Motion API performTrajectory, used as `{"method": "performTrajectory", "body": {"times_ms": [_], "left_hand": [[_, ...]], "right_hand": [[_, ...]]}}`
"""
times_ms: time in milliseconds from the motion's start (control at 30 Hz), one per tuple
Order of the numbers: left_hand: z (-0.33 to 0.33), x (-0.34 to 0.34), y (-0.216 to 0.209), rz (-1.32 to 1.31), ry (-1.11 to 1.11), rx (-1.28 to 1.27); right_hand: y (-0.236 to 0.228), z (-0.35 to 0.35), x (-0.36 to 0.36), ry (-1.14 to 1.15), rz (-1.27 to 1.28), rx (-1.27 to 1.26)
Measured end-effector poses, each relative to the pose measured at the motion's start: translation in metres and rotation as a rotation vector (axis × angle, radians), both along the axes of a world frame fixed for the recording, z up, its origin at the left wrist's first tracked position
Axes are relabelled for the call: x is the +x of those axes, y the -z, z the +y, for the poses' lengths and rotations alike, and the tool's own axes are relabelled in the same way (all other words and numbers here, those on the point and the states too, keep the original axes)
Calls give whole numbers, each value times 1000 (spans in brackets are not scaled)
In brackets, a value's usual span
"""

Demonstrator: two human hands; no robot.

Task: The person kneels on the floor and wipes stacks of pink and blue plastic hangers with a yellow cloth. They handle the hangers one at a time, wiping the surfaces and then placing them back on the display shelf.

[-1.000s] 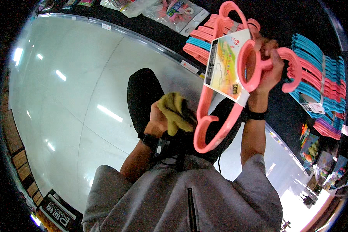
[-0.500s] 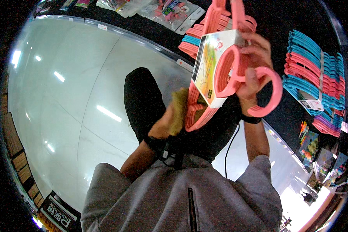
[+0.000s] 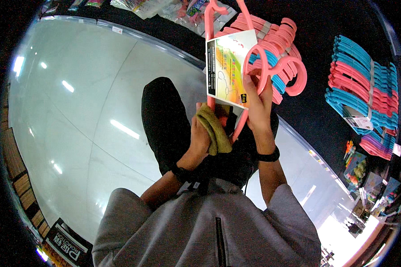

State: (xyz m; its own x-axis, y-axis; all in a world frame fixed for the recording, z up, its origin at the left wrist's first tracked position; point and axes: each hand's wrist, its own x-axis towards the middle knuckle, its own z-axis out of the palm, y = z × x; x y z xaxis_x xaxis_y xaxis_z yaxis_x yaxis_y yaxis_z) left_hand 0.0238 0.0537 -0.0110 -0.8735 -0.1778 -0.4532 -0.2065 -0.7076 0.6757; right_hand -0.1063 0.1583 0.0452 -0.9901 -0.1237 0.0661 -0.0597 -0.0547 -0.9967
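Note:
My right hand [image 3: 259, 100] is closed round a pink pack of clothes hangers [image 3: 294, 66], near the base of its hooks. A white, yellow and green cardboard sleeve [image 3: 229, 66] wraps the pack and faces up. In my left hand [image 3: 199, 135] is a folded olive-green cloth [image 3: 214, 129], against the lower part of the hangers. Some of the left fingers are hidden behind the cloth. Just beyond the pack lie stacked pink hangers [image 3: 278, 38] with a few blue ones among them.
Blue, pink and purple hanger bundles [image 3: 361, 75] rest on the dark shelf to the right. Clear plastic packages [image 3: 182, 11] lie at the far edge. My dark-trousered knee [image 3: 162, 115] is over the pale glossy floor [image 3: 89, 102]. A black sign [image 3: 69, 242] stands at lower left.
The hanger pack has moved left and toward me, and its sleeve has turned to face up more. My right hand came left with it. The cloth in my left hand shifted slightly right.

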Motion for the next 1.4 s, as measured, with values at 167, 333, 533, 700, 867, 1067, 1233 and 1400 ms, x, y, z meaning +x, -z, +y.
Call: {"method": "performTrajectory", "body": {"times_ms": [167, 333, 533, 700, 867, 1067, 1233, 1400], "left_hand": [[-16, -32, -41, -54, -92, 55], [-19, -34, -33, -204, 51, 187], [-42, -49, -25, -201, -28, 213], [-48, -59, -38, -49, -7, 207], [-50, -59, -36, -35, 85, 397], [-63, -70, -46, 86, -18, 160], [-73, -73, -91, 204, -54, -101], [-102, -88, -104, 257, 30, -168]], "right_hand": [[4, 15, 18, -64, -105, 42], [-11, 1, 26, -46, 44, 109], [-1, 16, 49, -156, -73, 202], [-1, 8, 62, -134, -44, 97], [-2, 23, 58, -151, -62, 170], [-4, 28, 64, -194, 15, 251], [-4, 48, 79, -282, 124, 497], [-4, 78, 84, -400, 1, 595]]}}
